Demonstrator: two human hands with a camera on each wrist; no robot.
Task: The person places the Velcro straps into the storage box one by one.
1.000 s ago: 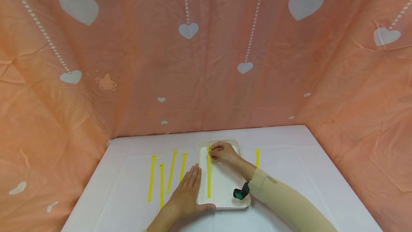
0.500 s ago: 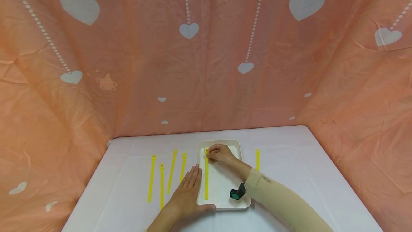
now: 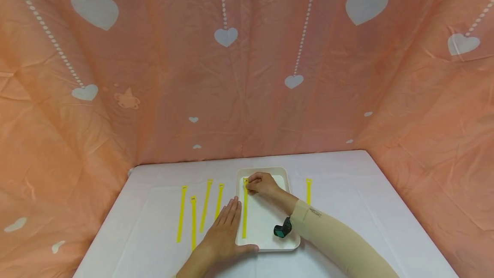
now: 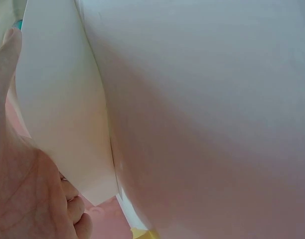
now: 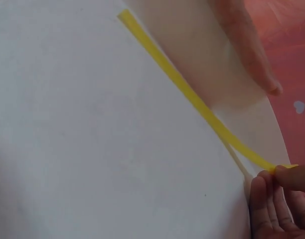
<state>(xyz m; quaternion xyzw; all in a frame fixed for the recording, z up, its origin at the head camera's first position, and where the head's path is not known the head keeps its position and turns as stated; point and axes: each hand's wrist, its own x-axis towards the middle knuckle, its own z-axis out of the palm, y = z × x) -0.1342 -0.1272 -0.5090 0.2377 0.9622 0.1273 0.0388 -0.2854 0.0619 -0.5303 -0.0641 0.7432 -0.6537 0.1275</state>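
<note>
A yellow hook-and-loop cable tie (image 3: pixel 245 218) lies lengthwise in a white tray (image 3: pixel 266 169), along its left wall. My right hand (image 3: pixel 265 185) pinches its slotted head end near the tray's far left corner. In the right wrist view, the cable tie (image 5: pixel 182 89) bends up off the tray floor towards the thumb and fingers of that hand (image 5: pixel 279 199). My left hand (image 3: pixel 221 235) rests against the tray's left side, fingers straight and thumb along the near edge. The left wrist view shows that hand's palm (image 4: pixel 33 194) beside the tray's outer wall (image 4: pixel 68 109).
Several more yellow cable ties (image 3: pixel 181 213) lie on the white table left of the tray, some partly behind my left hand. Another tie (image 3: pixel 308 190) is to the right, partly covered by my right arm. A pink curtain (image 3: pixel 247 110) with hearts surrounds the table.
My right hand has shifted left with the cable tie, bringing it from further inside the tray to the left wall. The left hand has stayed in place.
</note>
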